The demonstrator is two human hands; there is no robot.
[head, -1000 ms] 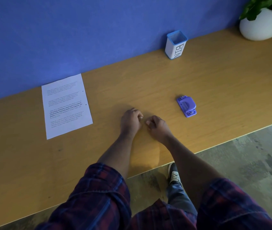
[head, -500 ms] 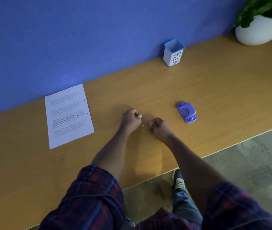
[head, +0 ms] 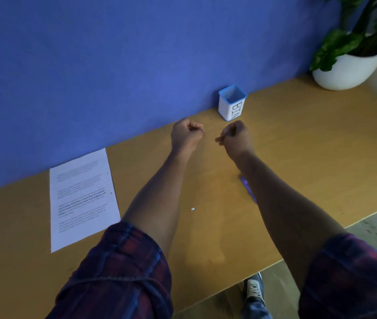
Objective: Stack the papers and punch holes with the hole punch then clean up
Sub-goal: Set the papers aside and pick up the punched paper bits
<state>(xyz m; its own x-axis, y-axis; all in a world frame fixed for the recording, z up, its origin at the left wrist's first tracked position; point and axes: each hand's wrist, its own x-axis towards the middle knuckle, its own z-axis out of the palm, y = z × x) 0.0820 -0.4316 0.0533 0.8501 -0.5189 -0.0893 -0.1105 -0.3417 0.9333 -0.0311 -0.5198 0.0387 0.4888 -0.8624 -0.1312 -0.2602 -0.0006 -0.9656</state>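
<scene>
both hands are raised over the light wooden bench [head: 298, 139], near the small white square cup with a blue rim and "bin" lettered on its side [head: 231, 104]. the left hand [head: 186, 135] has its fingers curled tight into a fist, and the right hand [head: 235, 137] is curled too, its fingertips pinched together; whether either holds paper scraps is too small to tell, though the pose suggests it.

the step in hand looks like cleanup: carrying punched bits to the cup. to do it well, each fist should come right over the cup's open top before the fingers loosen, low enough that light scraps do not drift, one hand at a time since the mouth is narrow.

one small white paper dot [head: 192, 209] lies on the bench between the forearms and wants another pass. the purple hole punch [head: 248, 188] is mostly hidden under the right forearm, near the front edge. the white printed paper stack [head: 83, 199], with two punched holes near its right edge, lies flat to the left, well apart from the hands.

a white plant pot with green leaves [head: 348, 67] stands at the far right, and a blue wall [head: 114, 65] runs behind the bench. nothing blocks the path to the cup.
</scene>
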